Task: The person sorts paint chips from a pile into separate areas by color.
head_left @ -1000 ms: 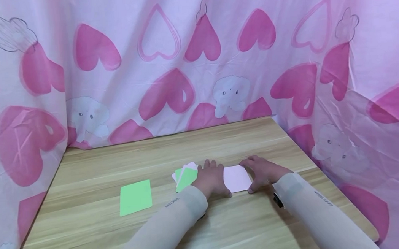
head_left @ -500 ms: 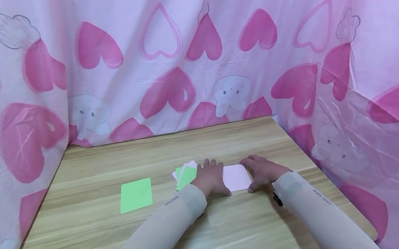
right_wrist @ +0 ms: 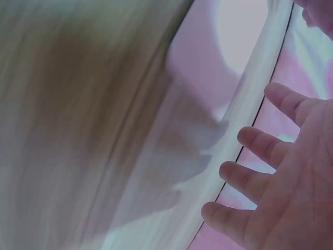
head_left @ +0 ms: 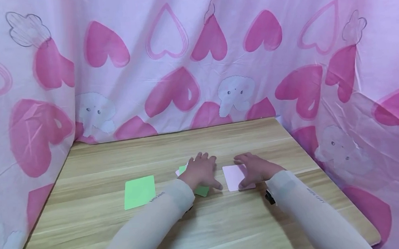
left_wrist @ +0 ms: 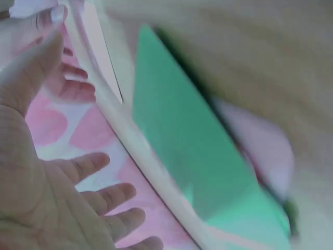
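The pink card (head_left: 231, 179) is lying flat on the tabletop (head_left: 226, 225), its right part disappearing behind your right hand (head_left: 261, 168). It is looking thin and light, probably stiff enough to stay flat but easy to bend or crease, and likely to slide readily over the smooth wood. You would do best pinching it by two opposite edges; pressing its face would probably just skid it along. Whether it is one card or a squared pile, the views are not telling.

Your right fingers are spreading wide and gripping nothing; in the right wrist view they are casting a shadow beside the card. Your left hand (head_left: 200, 172) is hovering over the fanned cards (head_left: 202, 191), its fingers also spreading well apart and holding nothing. That fan is showing green over pink in the blurred left wrist view, so its overlapping layers could be slipping against each other if pushed; gathering it from the outer edges seems safer.

Farther left, a green card (head_left: 139, 192) is lying alone, and a heart-print curtain (head_left: 166, 35) is hanging behind.
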`<state>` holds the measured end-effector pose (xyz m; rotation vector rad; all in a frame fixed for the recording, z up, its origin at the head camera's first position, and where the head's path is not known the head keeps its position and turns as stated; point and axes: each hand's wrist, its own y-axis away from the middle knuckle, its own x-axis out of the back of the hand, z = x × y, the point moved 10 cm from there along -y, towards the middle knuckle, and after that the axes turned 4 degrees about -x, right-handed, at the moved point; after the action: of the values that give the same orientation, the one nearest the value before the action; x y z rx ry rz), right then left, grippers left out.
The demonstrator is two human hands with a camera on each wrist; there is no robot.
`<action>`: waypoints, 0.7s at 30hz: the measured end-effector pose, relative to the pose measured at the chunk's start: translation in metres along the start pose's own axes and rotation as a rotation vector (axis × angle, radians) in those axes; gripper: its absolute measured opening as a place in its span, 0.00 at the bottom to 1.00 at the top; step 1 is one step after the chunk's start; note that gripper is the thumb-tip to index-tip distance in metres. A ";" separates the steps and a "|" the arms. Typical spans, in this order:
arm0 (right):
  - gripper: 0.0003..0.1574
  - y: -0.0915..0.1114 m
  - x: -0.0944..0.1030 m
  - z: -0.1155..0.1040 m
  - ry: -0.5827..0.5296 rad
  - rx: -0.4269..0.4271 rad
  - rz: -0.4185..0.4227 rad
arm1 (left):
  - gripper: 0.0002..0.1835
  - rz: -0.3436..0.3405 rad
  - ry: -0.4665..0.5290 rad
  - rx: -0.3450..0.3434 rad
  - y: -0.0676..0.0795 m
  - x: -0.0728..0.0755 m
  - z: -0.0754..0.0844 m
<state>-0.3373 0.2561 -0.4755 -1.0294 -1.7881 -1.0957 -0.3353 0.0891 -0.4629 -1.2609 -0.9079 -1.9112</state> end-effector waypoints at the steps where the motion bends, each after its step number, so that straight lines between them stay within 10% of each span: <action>1: 0.67 -0.001 0.000 -0.005 -0.013 0.000 0.001 | 0.61 -0.002 0.008 -0.001 0.002 0.003 -0.005; 21: 0.60 -0.020 -0.034 -0.090 0.092 0.024 0.068 | 0.57 -0.004 0.070 -0.044 0.033 0.003 -0.086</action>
<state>-0.3249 0.1589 -0.4828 -1.0018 -1.6778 -1.0605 -0.3504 -0.0003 -0.4788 -1.2108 -0.8378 -1.9757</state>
